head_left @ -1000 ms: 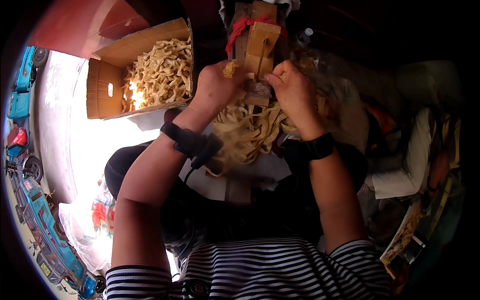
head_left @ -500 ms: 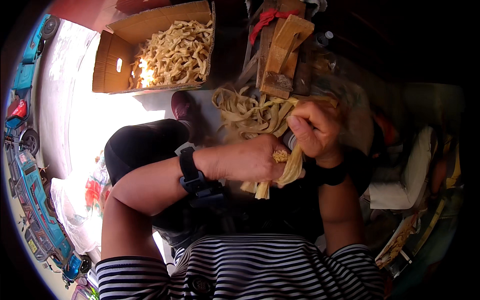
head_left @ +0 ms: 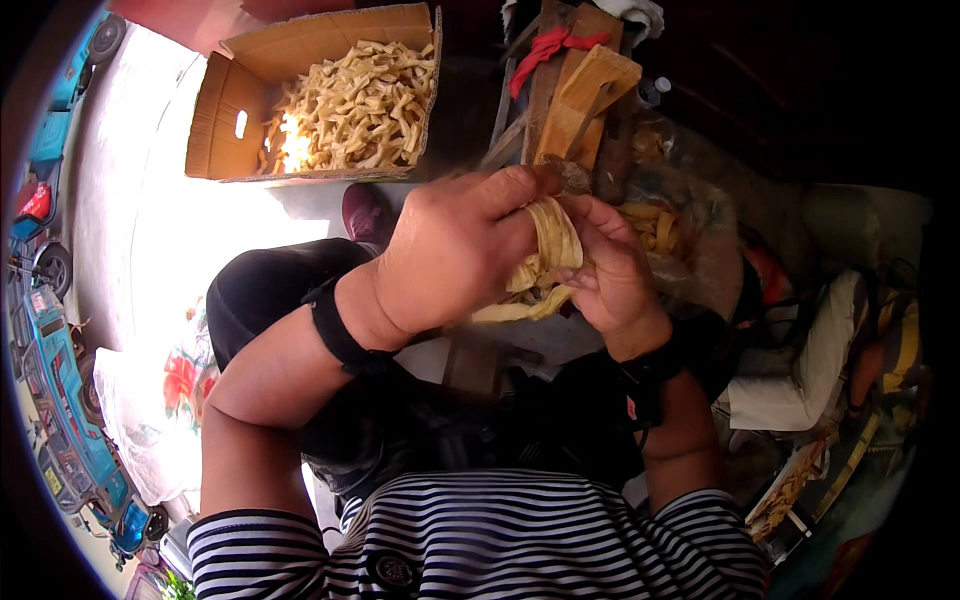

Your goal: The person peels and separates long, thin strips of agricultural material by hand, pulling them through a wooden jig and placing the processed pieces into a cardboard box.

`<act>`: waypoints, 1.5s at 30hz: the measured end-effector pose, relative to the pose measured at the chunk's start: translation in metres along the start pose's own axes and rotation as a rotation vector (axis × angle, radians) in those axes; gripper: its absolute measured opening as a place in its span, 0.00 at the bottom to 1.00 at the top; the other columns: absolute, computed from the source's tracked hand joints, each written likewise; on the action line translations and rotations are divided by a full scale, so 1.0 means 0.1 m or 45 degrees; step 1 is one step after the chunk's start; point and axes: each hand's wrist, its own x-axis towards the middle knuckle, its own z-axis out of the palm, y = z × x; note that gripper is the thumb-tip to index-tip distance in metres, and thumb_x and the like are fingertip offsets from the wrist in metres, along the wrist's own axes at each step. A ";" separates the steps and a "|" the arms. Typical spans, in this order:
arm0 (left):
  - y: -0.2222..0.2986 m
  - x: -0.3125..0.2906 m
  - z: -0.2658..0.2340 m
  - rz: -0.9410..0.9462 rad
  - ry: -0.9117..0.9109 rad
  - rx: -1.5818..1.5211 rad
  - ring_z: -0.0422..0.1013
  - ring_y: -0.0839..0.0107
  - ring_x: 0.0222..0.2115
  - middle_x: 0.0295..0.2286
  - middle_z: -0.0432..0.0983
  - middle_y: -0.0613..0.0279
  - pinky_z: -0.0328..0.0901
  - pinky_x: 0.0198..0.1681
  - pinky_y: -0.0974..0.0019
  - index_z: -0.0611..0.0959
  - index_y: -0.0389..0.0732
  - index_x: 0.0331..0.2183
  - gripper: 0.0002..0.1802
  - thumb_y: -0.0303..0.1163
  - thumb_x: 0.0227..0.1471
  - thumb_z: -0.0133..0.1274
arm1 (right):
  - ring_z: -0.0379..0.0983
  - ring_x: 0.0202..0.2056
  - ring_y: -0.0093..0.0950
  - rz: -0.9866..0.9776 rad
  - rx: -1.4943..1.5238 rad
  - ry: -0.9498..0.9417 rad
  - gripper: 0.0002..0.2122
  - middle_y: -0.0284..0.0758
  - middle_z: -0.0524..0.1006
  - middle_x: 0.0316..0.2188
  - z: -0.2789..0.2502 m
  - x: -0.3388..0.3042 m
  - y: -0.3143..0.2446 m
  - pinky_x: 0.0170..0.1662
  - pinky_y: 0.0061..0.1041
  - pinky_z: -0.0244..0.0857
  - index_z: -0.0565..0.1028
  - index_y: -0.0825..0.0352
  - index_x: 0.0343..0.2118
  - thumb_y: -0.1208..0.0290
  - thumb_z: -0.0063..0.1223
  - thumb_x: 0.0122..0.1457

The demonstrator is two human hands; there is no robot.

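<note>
A bundle of flat, pale yellow strips [head_left: 556,238] is bent into a loop between my two hands. My left hand [head_left: 445,250] has its fingers closed around the bundle's left side, its back towards me. From the right, my right hand [head_left: 622,280] pinches the strips between thumb and fingers. Part of the bundle droops below the left fingers, and some fingertips are hidden behind it. Just beyond my hands stands a wooden frame [head_left: 580,100] with a red cloth [head_left: 548,52] tied on it.
At the far left, a cardboard box [head_left: 222,120] holds a heap of short, pale yellow twisted pieces [head_left: 360,105]. More strips [head_left: 655,228] lie right of my hands by clear plastic. A small bottle [head_left: 655,88] stands beyond. Clear plastic wrapping [head_left: 140,420] lies left, blue vehicles [head_left: 85,400] farther out.
Both hands have moved farther from my body. The bundle, earlier with its ends hanging below my left fist, is now looped between my fingers. My right hand has turned and loosened from a fist.
</note>
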 end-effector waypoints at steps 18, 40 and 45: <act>0.02 0.18 -0.33 -0.946 0.130 -1.107 0.72 0.76 0.35 0.34 0.77 0.63 0.66 0.40 0.73 0.81 0.33 0.30 0.05 0.24 0.52 0.53 | 0.52 0.15 0.12 0.128 -0.299 -0.258 0.18 0.22 0.65 0.17 -0.15 -0.16 -0.18 0.19 0.14 0.47 0.71 0.69 0.26 0.58 0.41 0.65; -0.60 0.40 0.55 -1.117 -0.081 -0.645 0.67 0.82 0.24 0.23 0.74 0.67 0.64 0.29 0.75 0.79 0.36 0.32 0.11 0.35 0.52 0.56 | 0.73 0.22 0.24 -0.405 -1.987 0.830 0.10 0.33 0.76 0.19 -0.44 0.49 -0.37 0.27 0.20 0.64 0.71 0.66 0.28 0.67 0.60 0.52; -0.55 0.40 0.41 -1.209 -0.157 -0.492 0.67 0.80 0.22 0.21 0.74 0.64 0.63 0.26 0.73 0.78 0.35 0.29 0.16 0.40 0.52 0.57 | 0.75 0.23 0.35 -0.639 -1.800 0.797 0.10 0.35 0.76 0.19 -0.53 0.42 -0.27 0.26 0.28 0.65 0.70 0.65 0.27 0.67 0.61 0.51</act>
